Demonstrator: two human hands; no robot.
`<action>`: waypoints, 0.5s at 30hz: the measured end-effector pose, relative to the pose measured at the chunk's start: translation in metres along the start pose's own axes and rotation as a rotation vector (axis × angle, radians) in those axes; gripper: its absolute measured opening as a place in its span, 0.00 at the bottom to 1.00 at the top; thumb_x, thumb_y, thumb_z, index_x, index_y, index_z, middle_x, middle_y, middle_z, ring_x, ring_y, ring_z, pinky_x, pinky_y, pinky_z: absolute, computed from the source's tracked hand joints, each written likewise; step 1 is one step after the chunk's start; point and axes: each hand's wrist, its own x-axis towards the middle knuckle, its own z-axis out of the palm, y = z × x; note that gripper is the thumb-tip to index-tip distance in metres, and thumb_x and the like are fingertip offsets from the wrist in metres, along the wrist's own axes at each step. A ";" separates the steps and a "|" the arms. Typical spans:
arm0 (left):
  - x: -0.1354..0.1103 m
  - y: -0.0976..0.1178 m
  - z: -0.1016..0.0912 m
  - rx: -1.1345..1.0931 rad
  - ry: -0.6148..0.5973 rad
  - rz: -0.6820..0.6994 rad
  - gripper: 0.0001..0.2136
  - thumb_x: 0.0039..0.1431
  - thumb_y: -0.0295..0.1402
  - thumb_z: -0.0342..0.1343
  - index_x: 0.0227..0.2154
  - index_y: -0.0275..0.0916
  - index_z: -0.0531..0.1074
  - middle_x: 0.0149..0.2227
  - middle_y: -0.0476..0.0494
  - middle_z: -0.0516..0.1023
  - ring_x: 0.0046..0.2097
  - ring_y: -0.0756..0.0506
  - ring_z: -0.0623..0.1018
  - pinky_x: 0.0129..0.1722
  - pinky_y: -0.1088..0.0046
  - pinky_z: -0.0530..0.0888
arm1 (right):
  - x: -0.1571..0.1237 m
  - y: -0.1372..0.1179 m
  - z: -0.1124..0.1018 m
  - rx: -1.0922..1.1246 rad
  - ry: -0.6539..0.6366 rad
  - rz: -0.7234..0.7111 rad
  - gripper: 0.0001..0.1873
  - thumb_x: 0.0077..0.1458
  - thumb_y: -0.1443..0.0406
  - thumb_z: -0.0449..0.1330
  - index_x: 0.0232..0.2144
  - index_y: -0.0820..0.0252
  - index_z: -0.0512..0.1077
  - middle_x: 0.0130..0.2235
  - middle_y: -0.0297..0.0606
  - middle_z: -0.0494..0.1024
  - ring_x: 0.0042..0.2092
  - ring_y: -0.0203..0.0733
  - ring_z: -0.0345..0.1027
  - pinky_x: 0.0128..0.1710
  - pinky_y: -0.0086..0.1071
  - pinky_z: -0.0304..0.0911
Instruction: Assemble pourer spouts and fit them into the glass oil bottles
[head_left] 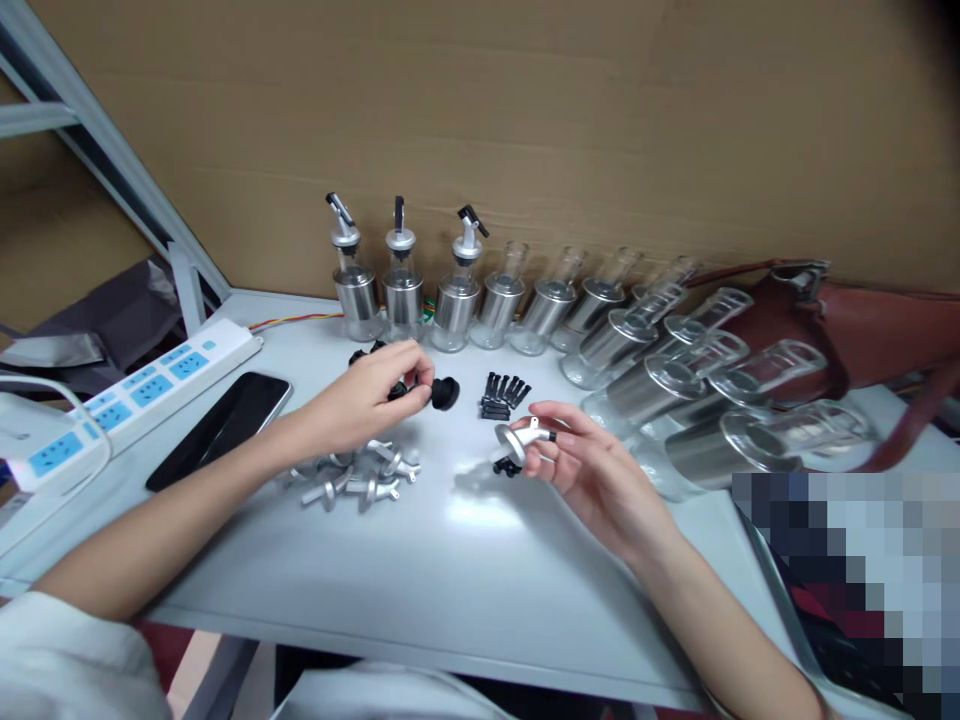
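Evidently, your right hand point(596, 465) pinches a silver metal pour spout point(525, 438) by its narrow end, probably keeping its wide end clear; left of that grip, your left hand point(386, 385) is at a black round stopper point(446, 393), whether gripped I cannot tell.

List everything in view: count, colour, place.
Table: one, grey, centre
Spouted bottles: three, silver-clear, rear
Spoutless bottles: several, silver-clear, rear right
Loose spouts: several, silver, left centre
Slim pieces: several, black, centre
Small parts: several, black, centre
Stoppers: several, black, centre
Held spout: one, silver, centre
Phone: one, black, left
Power strip: one, white, left
Cable: one, white, left
Wires: some, red-yellow, rear
Bag: one, brown, right
Cardboard: one, brown, rear
Frame: one, grey, left
Left hand: one, bare, at stoppers
Right hand: one, bare, on held spout
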 end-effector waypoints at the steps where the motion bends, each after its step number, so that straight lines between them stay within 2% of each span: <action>1: -0.001 0.004 0.004 -0.147 -0.011 -0.060 0.06 0.60 0.33 0.46 0.29 0.39 0.62 0.31 0.49 0.66 0.33 0.48 0.66 0.34 0.71 0.64 | 0.000 0.000 0.000 0.000 0.013 -0.021 0.09 0.54 0.61 0.58 0.39 0.54 0.73 0.39 0.38 0.79 0.30 0.38 0.72 0.36 0.37 0.73; 4: -0.004 0.010 0.016 -0.489 -0.058 -0.218 0.05 0.56 0.34 0.48 0.28 0.39 0.62 0.29 0.52 0.62 0.30 0.49 0.63 0.31 0.73 0.60 | -0.002 -0.001 0.002 0.030 0.038 -0.105 0.05 0.53 0.64 0.61 0.34 0.54 0.75 0.37 0.35 0.80 0.29 0.36 0.73 0.35 0.36 0.73; 8: -0.008 0.012 0.028 -0.775 -0.143 -0.374 0.05 0.53 0.35 0.49 0.28 0.39 0.62 0.26 0.54 0.61 0.27 0.51 0.60 0.29 0.74 0.57 | -0.004 0.002 0.003 0.048 0.035 -0.240 0.03 0.51 0.67 0.65 0.32 0.54 0.76 0.37 0.35 0.81 0.29 0.36 0.75 0.34 0.35 0.74; 12: -0.011 0.013 0.035 -0.940 -0.215 -0.405 0.07 0.55 0.37 0.52 0.28 0.39 0.62 0.26 0.53 0.64 0.27 0.51 0.61 0.28 0.74 0.56 | -0.007 0.007 0.005 -0.035 0.035 -0.381 0.03 0.55 0.68 0.64 0.33 0.54 0.75 0.40 0.36 0.81 0.31 0.37 0.76 0.35 0.36 0.74; 15: -0.013 0.014 0.038 -0.973 -0.223 -0.417 0.07 0.55 0.37 0.52 0.29 0.39 0.63 0.26 0.52 0.65 0.26 0.51 0.61 0.28 0.74 0.55 | -0.010 0.007 0.009 -0.095 0.025 -0.439 0.03 0.57 0.68 0.63 0.34 0.54 0.76 0.41 0.38 0.80 0.31 0.37 0.77 0.36 0.35 0.75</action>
